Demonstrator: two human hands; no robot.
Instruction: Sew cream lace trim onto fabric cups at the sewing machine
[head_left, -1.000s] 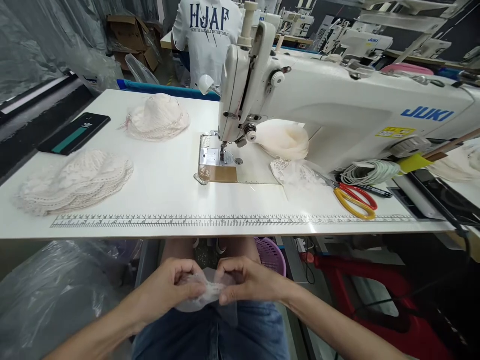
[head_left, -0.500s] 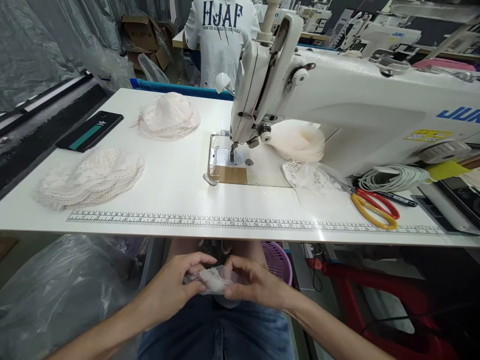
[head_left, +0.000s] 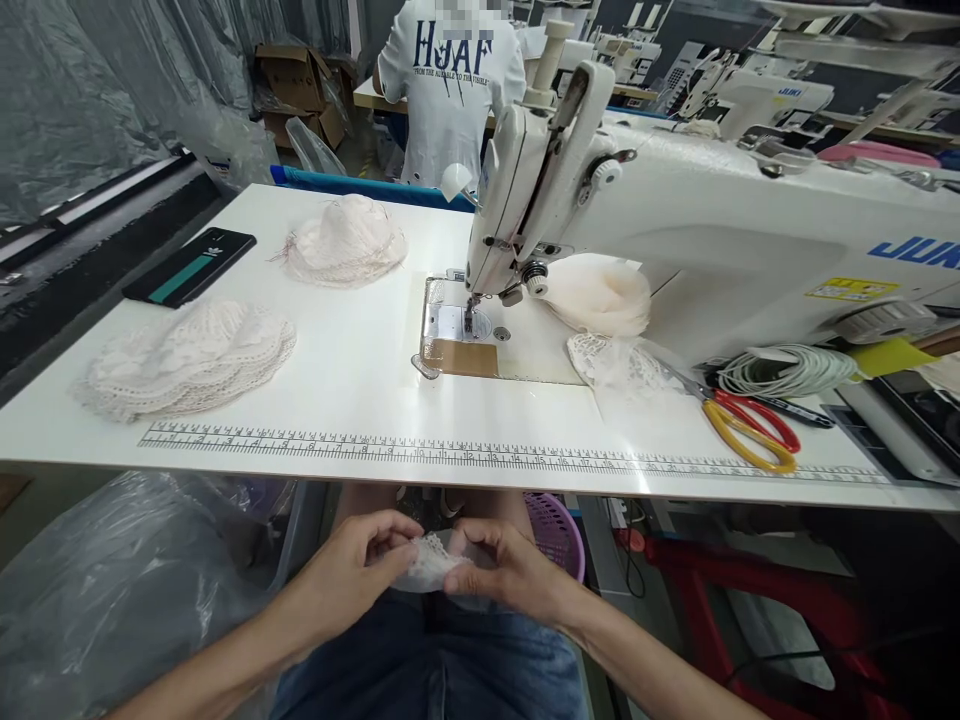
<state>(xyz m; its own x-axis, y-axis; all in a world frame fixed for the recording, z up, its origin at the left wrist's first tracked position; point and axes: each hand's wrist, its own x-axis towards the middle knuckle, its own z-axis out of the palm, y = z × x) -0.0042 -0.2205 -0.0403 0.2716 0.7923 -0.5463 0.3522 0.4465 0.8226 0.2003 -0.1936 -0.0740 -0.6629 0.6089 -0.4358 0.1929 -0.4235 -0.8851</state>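
Below the table edge, over the lap: left hand [head_left: 352,575] and right hand [head_left: 504,572] face each other, fingers curled inward, both pinched on one small lace piece [head_left: 430,566]. Forearms come in from the bottom corners, wrists roughly level, thumbs on top. Lace piece is white, openwork with a scalloped edge, bunched between the fingertips; a thin sheer layer hangs under it against blue denim.

White laminate table [head_left: 360,385] above, smooth and glossy, printed ruler strip [head_left: 480,455] along the near edge. Flat fanned stack of lace pieces [head_left: 187,360] at left, ribbed and scalloped. Domed lace stack [head_left: 345,240] further back. Dark phone [head_left: 190,266] at far left. White sewing machine [head_left: 675,230] on the right half, metal needle plate [head_left: 456,325] under its head. Smooth cream cups [head_left: 600,295] behind the needle, a lace scrap [head_left: 611,360] in front of them. Red-and-yellow-handled scissors [head_left: 742,425] beside a coiled white cord [head_left: 787,368]. Purple plastic basket [head_left: 555,525] under the table. Person in a white printed shirt [head_left: 450,90] stands behind, back turned.
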